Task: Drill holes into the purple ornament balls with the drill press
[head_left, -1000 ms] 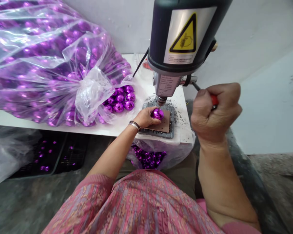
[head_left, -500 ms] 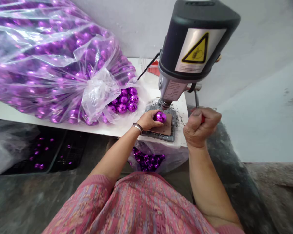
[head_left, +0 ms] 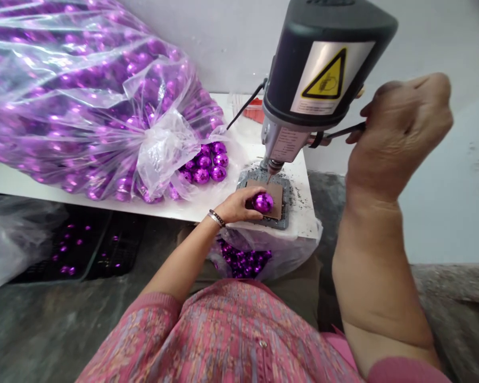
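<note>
My left hand (head_left: 241,206) grips a shiny purple faceted ball (head_left: 263,202) between thumb and fingers, over a brown board (head_left: 277,192) on the grey base plate (head_left: 286,213) of a bench drill press (head_left: 331,69). The drill bit (head_left: 269,180) points down just behind the ball, apart from it. Raised at the right, my right hand (head_left: 401,130) is closed round the end of the drill press's feed lever (head_left: 345,130); its grip is hidden in the fist.
A large clear bag (head_left: 83,106) of purple balls fills the table's left, with several loose balls (head_left: 209,162) at its mouth. Below the front edge hangs an open bag of balls (head_left: 245,261). Dark crates (head_left: 75,250) stand on the floor. A red item (head_left: 254,110) lies behind.
My right hand has swung the lever up and the bit has risen off the ball. My left hand has drawn the ball slightly towards me, out from under the bit.
</note>
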`<state>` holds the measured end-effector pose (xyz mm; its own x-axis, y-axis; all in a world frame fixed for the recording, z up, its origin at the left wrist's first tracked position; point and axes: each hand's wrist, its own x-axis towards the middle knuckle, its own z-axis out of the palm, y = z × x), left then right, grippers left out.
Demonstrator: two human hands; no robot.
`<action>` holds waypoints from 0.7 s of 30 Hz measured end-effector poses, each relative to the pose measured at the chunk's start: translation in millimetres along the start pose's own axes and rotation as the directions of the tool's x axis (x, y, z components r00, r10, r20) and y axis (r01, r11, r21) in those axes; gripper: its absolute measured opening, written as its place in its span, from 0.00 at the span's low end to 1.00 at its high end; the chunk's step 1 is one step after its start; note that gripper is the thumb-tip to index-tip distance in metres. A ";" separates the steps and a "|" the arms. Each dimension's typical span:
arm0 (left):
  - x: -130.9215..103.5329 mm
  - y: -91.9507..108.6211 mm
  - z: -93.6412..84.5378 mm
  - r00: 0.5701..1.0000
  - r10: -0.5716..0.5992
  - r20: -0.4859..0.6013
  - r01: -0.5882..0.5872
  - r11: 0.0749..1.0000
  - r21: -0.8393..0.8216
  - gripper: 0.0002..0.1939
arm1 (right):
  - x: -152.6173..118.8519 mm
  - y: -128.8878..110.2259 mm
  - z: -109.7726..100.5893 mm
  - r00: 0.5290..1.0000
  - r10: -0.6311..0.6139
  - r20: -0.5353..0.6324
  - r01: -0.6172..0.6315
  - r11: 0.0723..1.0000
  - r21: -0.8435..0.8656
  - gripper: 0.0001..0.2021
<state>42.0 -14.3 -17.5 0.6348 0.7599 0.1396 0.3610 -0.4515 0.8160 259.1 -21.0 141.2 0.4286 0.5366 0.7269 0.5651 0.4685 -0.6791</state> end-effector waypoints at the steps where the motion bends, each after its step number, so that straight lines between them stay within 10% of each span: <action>1: -4.3 0.1 -3.6 1.000 0.018 0.024 -0.018 1.000 -0.008 0.33 | -3.5 -1.8 0.0 1.000 0.001 -0.011 -0.001 1.000 -0.003 0.17; 5: -8.4 -4.4 -24.7 0.966 -0.145 -0.214 0.149 0.989 0.005 0.23 | -14.0 -11.4 -1.2 0.998 0.047 -0.051 -0.048 0.999 -0.024 0.15; 10: 13.4 -20.5 -55.5 0.703 -0.366 -0.610 0.618 0.739 0.268 0.23 | -18.0 -14.9 -3.5 0.998 0.035 -0.048 -0.037 0.998 -0.052 0.16; 16: 20.0 -29.6 -60.5 0.742 -0.483 -0.465 0.654 0.672 0.346 0.35 | -18.4 -12.8 -3.5 0.997 0.029 -0.065 -0.031 0.999 -0.029 0.12; 21: 1.0 -16.2 -50.2 0.817 -0.392 -0.423 0.327 0.919 -0.219 0.33 | -19.6 -12.0 -4.4 0.998 0.008 -0.057 -0.010 0.999 -0.034 0.14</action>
<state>2.5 17.2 -2.5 0.0884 0.9956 0.0318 0.3900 -0.0640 0.9186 247.0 -40.2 135.5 0.4727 0.4993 0.7261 0.5844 0.4391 -0.6824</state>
